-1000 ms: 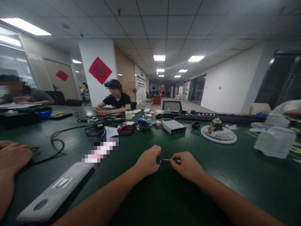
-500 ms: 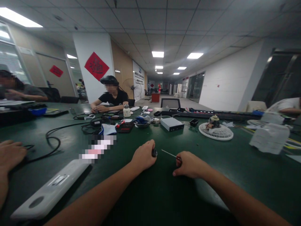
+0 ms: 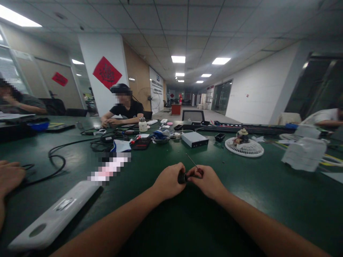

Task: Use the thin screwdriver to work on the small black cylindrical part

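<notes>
My left hand (image 3: 170, 181) is closed around a small black cylindrical part (image 3: 182, 177), its round end facing right. My right hand (image 3: 207, 180) is right beside it, thumb and fingertips touching that end of the part. The same hand keeps hold of a thin screwdriver (image 3: 191, 160), whose bare metal shaft slants up and to the left, away from the part. The screwdriver's handle is hidden by the fingers. Both hands are just above the green table (image 3: 160, 228).
A white power-strip-like box (image 3: 57, 214) lies at left, near another person's hand (image 3: 10, 175) and a black cable (image 3: 64, 160). Farther back are a grey metal drive box (image 3: 195, 139), a white fan grille with motor (image 3: 244, 147) and crumpled white packaging (image 3: 304, 153).
My right hand has moved left to the black part, and its fingertips now touch it. The screwdriver shaft has swung to point more upward. My left hand has shifted slightly right.
</notes>
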Tool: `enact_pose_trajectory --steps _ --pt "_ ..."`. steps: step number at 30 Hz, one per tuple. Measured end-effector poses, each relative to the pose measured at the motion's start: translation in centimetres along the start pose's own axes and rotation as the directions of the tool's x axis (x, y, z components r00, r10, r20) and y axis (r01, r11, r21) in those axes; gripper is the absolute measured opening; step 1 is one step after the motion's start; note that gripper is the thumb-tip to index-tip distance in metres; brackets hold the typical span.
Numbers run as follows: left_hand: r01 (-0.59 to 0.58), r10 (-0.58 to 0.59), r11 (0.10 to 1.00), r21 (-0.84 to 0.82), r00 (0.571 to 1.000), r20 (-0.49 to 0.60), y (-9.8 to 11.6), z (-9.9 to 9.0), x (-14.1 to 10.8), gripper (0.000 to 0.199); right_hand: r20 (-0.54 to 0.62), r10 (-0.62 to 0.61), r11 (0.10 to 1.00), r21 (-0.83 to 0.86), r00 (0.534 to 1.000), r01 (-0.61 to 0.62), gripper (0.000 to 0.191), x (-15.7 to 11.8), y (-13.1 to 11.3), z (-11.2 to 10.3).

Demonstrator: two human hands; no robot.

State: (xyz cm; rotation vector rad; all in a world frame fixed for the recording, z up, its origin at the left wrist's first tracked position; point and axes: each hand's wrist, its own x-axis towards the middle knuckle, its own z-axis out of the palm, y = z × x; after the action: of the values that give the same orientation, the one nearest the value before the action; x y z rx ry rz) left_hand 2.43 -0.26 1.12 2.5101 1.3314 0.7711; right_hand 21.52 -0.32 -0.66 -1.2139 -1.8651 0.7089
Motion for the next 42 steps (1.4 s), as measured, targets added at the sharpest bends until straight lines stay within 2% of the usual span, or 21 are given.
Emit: enact_pose_trajectory --steps 5,8,12,17,21,26,29,33,36,42 --pt "0.0 0.0 0.997 -0.08 1.0 0.007 0.2 0.1 -0.2 0.024 -0.089 0.015 1.0 -0.007 0.996 -0.015 0.007 -0.1 -0.2 -0.3" --pt "-0.007 0.01 0.998 -0.056 0.999 0.038 0.2 0.0 -0.2 0.027 -0.069 0.049 0.999 -0.011 0.996 -0.05 0.01 0.0 0.1 -0.2" --pt "-0.052 0.05 0.998 0.019 0.995 0.087 0.4 -0.1 -0.2 0.027 -0.044 0.091 0.995 -0.03 0.995 -0.092 0.024 0.1 0.9 0.1" --pt "-0.071 0.071 0.997 -0.004 0.995 0.073 0.2 -0.1 0.0 0.025 0.004 0.105 0.993 -0.059 0.994 -0.104 0.031 0.2 1.2 0.3" --pt "0.009 -0.01 0.999 -0.047 1.0 -0.013 -0.5 0.1 0.2 0.022 0.025 0.074 0.992 -0.102 0.997 -0.071 0.029 -0.1 0.4 -0.1" --pt "0.161 -0.164 0.986 -0.03 0.98 -0.11 -2.2 0.1 0.8 0.022 0.008 0.032 0.977 -0.21 0.999 -0.029 0.038 -0.5 -0.5 -0.9" --pt "0.22 -0.221 0.975 -0.02 0.964 -0.148 -3.1 0.2 1.0 0.023 0.058 0.005 0.967 -0.256 0.998 0.01 0.025 -0.6 -0.8 -1.3" --pt "0.246 -0.244 0.969 -0.011 0.952 -0.186 -3.8 0.4 1.1 0.019 0.131 -0.072 0.947 -0.303 0.989 0.109 0.035 -0.8 -1.3 -1.4" --pt "0.231 -0.23 0.973 -0.015 0.958 -0.171 -3.8 0.4 1.0 0.018 0.167 -0.088 0.943 -0.302 0.982 0.136 0.035 -1.0 -1.6 -1.3" --pt "0.069 -0.065 0.997 0.039 0.993 -0.1 -2.7 0.1 0.6 0.018 0.208 -0.126 0.957 -0.233 0.97 0.174 0.037 -1.1 -1.9 -1.1"
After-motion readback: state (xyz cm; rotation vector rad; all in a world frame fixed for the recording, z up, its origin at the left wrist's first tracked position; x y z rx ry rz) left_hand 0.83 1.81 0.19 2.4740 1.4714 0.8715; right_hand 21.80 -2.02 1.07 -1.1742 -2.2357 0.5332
